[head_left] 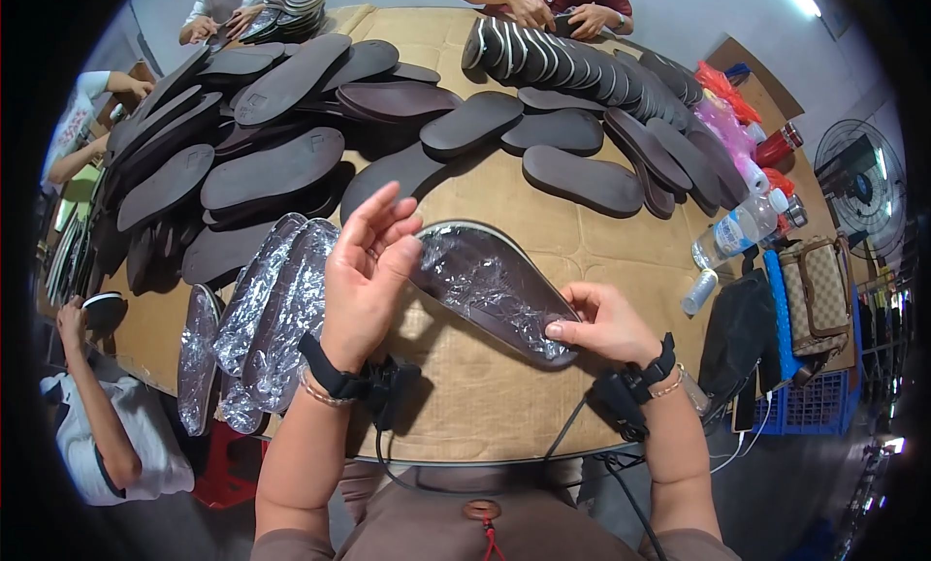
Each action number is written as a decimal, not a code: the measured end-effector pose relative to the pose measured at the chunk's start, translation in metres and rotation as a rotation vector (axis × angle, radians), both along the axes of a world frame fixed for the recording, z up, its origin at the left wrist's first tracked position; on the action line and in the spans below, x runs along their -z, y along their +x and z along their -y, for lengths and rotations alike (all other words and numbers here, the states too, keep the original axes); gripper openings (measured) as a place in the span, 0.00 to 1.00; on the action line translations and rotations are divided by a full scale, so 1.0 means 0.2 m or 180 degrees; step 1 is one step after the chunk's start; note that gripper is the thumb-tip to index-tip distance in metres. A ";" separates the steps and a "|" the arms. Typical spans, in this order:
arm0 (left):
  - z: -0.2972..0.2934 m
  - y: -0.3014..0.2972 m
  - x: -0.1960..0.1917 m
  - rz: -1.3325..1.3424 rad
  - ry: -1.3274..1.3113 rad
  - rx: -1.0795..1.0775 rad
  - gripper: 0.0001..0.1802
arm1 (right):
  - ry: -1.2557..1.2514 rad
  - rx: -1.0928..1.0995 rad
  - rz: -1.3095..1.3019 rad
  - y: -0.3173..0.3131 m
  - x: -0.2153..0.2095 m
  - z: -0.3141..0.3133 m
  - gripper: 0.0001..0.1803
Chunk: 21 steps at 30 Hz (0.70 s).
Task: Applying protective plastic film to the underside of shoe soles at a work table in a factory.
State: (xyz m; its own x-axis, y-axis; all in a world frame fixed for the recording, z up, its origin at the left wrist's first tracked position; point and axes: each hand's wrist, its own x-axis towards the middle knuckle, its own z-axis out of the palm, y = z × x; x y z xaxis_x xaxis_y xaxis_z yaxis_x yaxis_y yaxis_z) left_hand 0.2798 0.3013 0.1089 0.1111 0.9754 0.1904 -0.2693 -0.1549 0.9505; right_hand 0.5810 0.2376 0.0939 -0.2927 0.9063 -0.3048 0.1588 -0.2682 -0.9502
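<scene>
A dark brown shoe sole (490, 289) wrapped in crinkled clear plastic film is held at a slant above the cardboard-covered table. My right hand (609, 323) grips its lower right end, thumb pressed on the top face. By the upper left end is my left hand (364, 275), raised with its fingers apart and the thumb close to the sole's rim; whether the thumb touches the film I cannot tell. Left of that hand lie several more film-wrapped soles (281, 314), one overlapping another. Black straps with small devices sit on both my wrists.
Unwrapped dark soles (276, 168) are heaped at the left, and a long row (582, 71) leans at the back. On the right stand a water bottle (742, 226), a small clear roll (698, 291), a black bag (735, 333) and a checked bag (817, 294). Co-workers sit around the table.
</scene>
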 end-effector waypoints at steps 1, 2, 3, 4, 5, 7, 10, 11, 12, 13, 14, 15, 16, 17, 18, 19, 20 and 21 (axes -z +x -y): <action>-0.01 0.00 0.01 0.0348 0.0001 -0.0028 0.29 | 0.0010 -0.0027 -0.0013 -0.04 -0.04 0.01 0.16; 0.01 -0.01 0.02 0.0769 -0.0233 0.0358 0.28 | -0.0227 -0.0058 -0.0378 -0.07 -0.08 0.02 0.17; 0.02 -0.03 0.02 0.1189 -0.0460 0.0749 0.29 | -0.0461 -0.0090 -0.0739 -0.11 -0.13 0.02 0.17; 0.00 -0.04 0.02 0.1221 -0.0633 0.1372 0.30 | -0.0434 -0.0060 -0.0812 -0.17 -0.14 0.03 0.17; 0.05 0.05 0.04 0.1156 -0.0946 0.1047 0.27 | -0.0427 -0.0086 -0.0816 -0.21 -0.15 0.04 0.17; 0.05 0.03 0.10 -0.0002 -0.1057 0.1285 0.24 | -0.0686 -0.0310 -0.0138 -0.27 -0.17 0.04 0.18; 0.07 0.04 0.12 -0.0323 -0.1136 0.1680 0.21 | 0.1191 -0.1194 0.2107 -0.27 -0.18 0.05 0.26; 0.07 0.05 0.13 -0.0504 -0.1324 0.1774 0.21 | 0.1060 -0.1332 0.2845 -0.26 -0.21 0.04 0.26; 0.08 0.07 0.13 -0.0705 -0.1290 0.1797 0.22 | 0.1344 -0.0797 0.2735 -0.24 -0.23 0.03 0.23; 0.09 0.09 0.14 -0.0916 -0.1262 0.1808 0.23 | 0.1621 -0.0267 0.2595 -0.25 -0.26 0.00 0.21; 0.09 0.09 0.13 -0.1110 -0.1261 0.1834 0.23 | 0.1375 0.0013 0.2652 -0.26 -0.33 -0.02 0.15; 0.09 0.09 0.14 -0.1109 -0.1262 0.1841 0.23 | 0.1370 0.0017 0.2655 -0.27 -0.32 -0.06 0.15; 0.09 0.08 0.15 -0.1184 -0.1238 0.1798 0.23 | 0.2235 -0.0016 0.2509 -0.28 -0.29 -0.08 0.14; 0.09 0.08 0.15 -0.1260 -0.1216 0.1754 0.23 | 0.3095 -0.0050 0.2325 -0.27 -0.25 -0.10 0.16; 0.09 0.08 0.15 -0.1183 -0.1190 0.1750 0.22 | 0.2985 -0.0526 0.2430 -0.27 -0.22 -0.11 0.26; 0.08 0.08 0.16 -0.1182 -0.1196 0.1755 0.22 | 0.2977 -0.0525 0.2431 -0.29 -0.18 -0.10 0.26; 0.08 0.08 0.17 -0.1208 -0.1054 0.1719 0.22 | 0.2967 -0.0638 0.2690 -0.33 -0.15 -0.09 0.29; 0.09 0.09 0.18 -0.1236 -0.0921 0.1668 0.22 | 0.2956 -0.0763 0.2935 -0.35 -0.12 -0.08 0.32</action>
